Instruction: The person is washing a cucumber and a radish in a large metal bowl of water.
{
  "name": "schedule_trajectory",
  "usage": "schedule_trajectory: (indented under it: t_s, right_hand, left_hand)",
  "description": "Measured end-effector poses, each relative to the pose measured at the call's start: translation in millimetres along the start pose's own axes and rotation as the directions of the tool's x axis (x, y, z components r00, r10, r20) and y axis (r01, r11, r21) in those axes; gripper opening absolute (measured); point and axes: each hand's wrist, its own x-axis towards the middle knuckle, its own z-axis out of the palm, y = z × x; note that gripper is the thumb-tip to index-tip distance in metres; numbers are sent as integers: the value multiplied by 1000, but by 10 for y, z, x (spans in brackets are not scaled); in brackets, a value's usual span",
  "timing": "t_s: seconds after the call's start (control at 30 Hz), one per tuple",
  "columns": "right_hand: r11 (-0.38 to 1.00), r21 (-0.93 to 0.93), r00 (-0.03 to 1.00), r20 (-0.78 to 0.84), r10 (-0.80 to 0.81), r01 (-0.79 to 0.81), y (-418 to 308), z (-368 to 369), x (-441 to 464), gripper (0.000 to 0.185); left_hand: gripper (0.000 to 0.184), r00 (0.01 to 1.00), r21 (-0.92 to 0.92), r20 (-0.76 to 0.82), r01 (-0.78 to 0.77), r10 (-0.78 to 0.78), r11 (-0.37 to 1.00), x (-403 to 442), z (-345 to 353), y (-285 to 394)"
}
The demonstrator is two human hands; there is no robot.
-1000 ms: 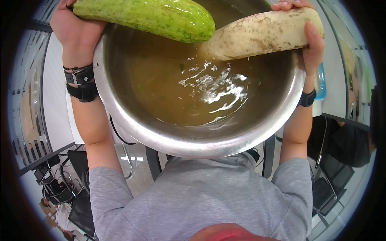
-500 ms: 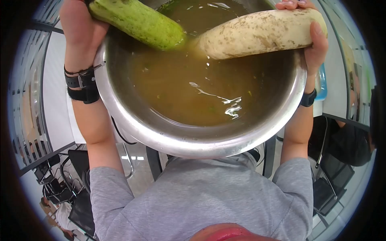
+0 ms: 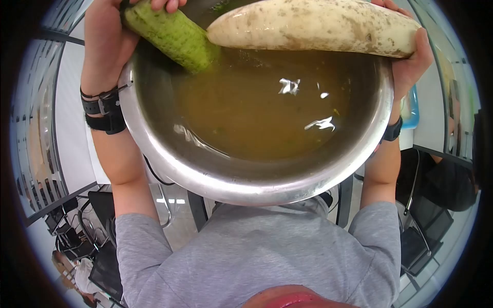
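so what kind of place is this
Probably an office or classroom rather than a proper kitchen: there are black chairs and a white tabletop around the big metal bowl of cloudy water.

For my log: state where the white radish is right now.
In the head view, the right hand holds the white radish over the steel basin, its tip beside the green gourd.

Green gourd (image 3: pixel 172 38): tip hidden in murky water (image 3: pixel 257 110); basin (image 3: pixel 246 190): top cut off.
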Motion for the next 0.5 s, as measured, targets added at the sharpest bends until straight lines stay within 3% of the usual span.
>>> schedule_trajectory:
  t_s: [0.03,0.1,0.13,0.2,0.33,0.43,0.5]
  right_hand:
    - [1000,-1,1000,-1,0,0,19,-214,134,38]
    - [860,220,876,-45,480,-460,99,-775,497,38]
    - [860,220,876,-45,480,-460,53,-496,357,38]
    - [994,70,996,34,83,-85,-45,-4,-18,39]
    - [985,121,991,69,115,-123,-64,-87,21,42]
    - [994,23,983,150,104,-109,-58,-160,44,45]
    - [992,-44,969,212,129,-122,-60,-209,65,47]
  left_hand:
    - [48,1000,-1,1,1,-1,1000,12,-24,-11]
    - [49,997,-87,74,-16,23,996,38,-86,-28]
    - [49,997,-87,74,-16,23,996,33,-92,-25]
    - [49,998,-231,54,3,10,973,29,-86,-22]
    - [50,995,-229,93,4,18,973,55,-145,13]
    - [50,997,-291,57,-42,61,956,63,-141,-6]
    - [50,995,-472,75,-17,60,881,88,-179,-8]
